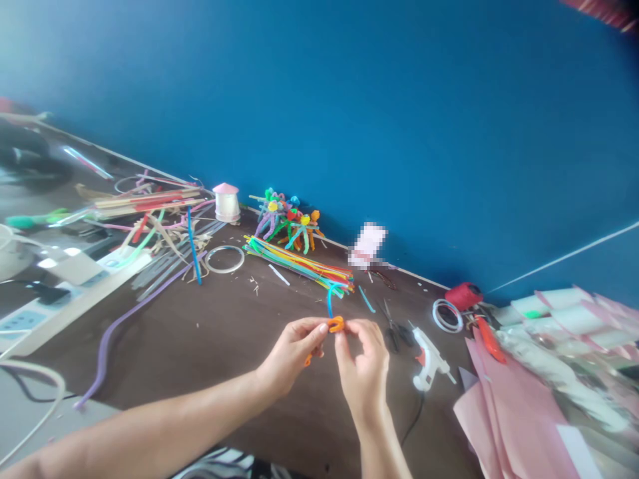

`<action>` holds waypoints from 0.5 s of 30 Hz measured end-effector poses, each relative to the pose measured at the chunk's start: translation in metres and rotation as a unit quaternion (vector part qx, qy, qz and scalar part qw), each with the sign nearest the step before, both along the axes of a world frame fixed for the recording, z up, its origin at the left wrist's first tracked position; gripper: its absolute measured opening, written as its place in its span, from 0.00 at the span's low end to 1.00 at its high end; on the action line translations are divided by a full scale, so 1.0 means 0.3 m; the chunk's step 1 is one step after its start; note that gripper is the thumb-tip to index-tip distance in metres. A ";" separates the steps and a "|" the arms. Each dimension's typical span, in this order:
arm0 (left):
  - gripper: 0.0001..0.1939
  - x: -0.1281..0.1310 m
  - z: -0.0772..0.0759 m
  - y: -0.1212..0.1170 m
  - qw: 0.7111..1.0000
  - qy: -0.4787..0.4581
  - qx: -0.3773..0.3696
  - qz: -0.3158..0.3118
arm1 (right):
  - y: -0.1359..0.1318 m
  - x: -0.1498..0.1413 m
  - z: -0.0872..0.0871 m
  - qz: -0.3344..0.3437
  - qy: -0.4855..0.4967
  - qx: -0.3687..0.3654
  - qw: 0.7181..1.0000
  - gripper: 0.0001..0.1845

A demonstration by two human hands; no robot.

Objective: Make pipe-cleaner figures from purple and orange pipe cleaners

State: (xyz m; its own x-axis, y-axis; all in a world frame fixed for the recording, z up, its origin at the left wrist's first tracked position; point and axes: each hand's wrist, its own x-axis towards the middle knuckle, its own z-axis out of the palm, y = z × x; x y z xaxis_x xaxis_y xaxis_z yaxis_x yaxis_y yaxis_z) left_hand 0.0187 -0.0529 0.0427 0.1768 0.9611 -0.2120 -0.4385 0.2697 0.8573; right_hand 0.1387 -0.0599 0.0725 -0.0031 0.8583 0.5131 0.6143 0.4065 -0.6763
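Observation:
An orange pipe cleaner (336,324), bent into a small curl, is pinched between my two hands over the middle of the table. My left hand (298,347) closes thumb and forefinger on its left side, and a bit of orange shows under those fingers. My right hand (363,356) grips the right side with its fingertips. A curved blue pipe cleaner (330,301) rises just behind the orange curl; whether the two are joined I cannot tell. Beyond the hands lies a bundle of multicoloured pipe cleaners (297,265).
Several fuzzy pipe-cleaner figures (287,219) stand by the blue wall, near a white pot with a pink lid (226,203). Scissors (394,327) and a white glue gun (430,359) lie right. Pink sheets (519,406) cover the right edge; a power strip (64,299) lies left.

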 end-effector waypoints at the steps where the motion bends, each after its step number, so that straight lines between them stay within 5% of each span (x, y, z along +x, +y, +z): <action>1: 0.17 0.005 0.000 -0.007 1.000 -0.006 0.003 0.003 | -0.006 0.002 -0.001 -0.003 -0.013 0.009 1.000 0.03; 12: 0.13 0.034 0.022 -0.049 0.999 -0.031 0.032 -0.013 | -0.069 0.037 0.033 -0.038 -0.167 0.082 0.982 0.03; 15: 0.15 0.035 0.016 -0.051 1.000 -0.005 0.021 -0.014 | -0.066 0.046 0.026 -0.037 -0.195 0.108 0.974 0.10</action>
